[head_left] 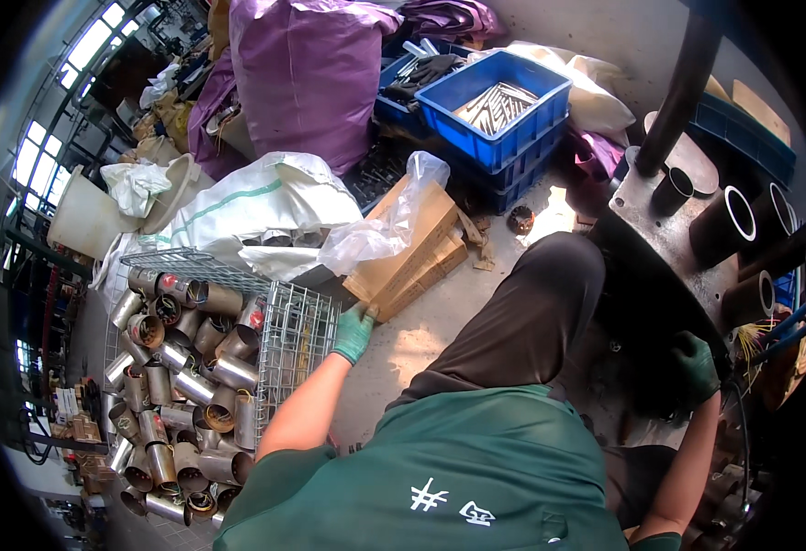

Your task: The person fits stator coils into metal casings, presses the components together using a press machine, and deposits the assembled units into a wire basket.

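- Head view: my left hand (354, 332), in a green glove, rests on the top corner of the wire mesh basket (295, 354), fingers curled over its rim; it grips the wire and nothing else.
- The basket sits to my left on the concrete floor (421, 331) and is heaped with short metal tubes (183, 376) (silvery and brownish, lying every which way, a few showing open ends).
- My right hand (695, 367), also in a green glove, is low at my right side, against the dark edge of the metal work stand (669, 239); it lies in shadow, so I cannot tell whether it is closed on anything or spread.
- On that stand lie several larger dark pipe sections (724, 225) with their open mouths turned toward me, and a dark upright post (678, 92) rises from it.
- Just beyond the basket, a flattened cardboard box (412, 257) lies with a clear plastic bag (385, 225) draped over it, near my left hand but apart from it.
- Farther off stand a white sack (256, 202), a big purple sack (307, 78) and a blue crate (504, 101) holding thin metal pieces.
- My dark trouser leg (522, 312) stretches forward between the two hands.
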The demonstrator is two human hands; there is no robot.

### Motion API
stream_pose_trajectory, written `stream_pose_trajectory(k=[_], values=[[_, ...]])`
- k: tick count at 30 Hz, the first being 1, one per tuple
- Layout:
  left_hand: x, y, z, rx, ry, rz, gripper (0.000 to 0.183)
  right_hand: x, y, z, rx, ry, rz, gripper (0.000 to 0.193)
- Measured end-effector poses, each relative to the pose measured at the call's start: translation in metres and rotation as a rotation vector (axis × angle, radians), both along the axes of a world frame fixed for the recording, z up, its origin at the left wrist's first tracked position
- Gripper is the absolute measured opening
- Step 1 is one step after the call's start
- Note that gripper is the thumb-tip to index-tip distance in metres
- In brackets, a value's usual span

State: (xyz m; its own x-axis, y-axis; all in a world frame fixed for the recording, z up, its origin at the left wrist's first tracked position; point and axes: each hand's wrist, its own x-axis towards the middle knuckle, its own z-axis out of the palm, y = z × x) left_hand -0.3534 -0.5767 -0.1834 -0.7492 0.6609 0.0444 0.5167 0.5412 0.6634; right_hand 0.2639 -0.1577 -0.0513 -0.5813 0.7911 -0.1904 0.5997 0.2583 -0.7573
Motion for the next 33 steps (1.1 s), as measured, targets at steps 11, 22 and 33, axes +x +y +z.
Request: stream_pose_trajectory(k=[11,22,33], values=[[0.049,0.062,-0.035,-0.232,-0.134,-0.309,0.039,0.014,0.006,-0.023,0.081,-0.305,0.055,0.052],[0.049,0.012,-0.091,-0.449,-0.271,-0.306,0.045,-0.006,-0.015,-0.006,-0.033,-0.403,0.084,0.053],[0.05,0.045,-0.106,-0.613,-0.326,-0.331,0.053,0.012,-0.052,-0.01,-0.17,-0.381,-0.047,0.054]])
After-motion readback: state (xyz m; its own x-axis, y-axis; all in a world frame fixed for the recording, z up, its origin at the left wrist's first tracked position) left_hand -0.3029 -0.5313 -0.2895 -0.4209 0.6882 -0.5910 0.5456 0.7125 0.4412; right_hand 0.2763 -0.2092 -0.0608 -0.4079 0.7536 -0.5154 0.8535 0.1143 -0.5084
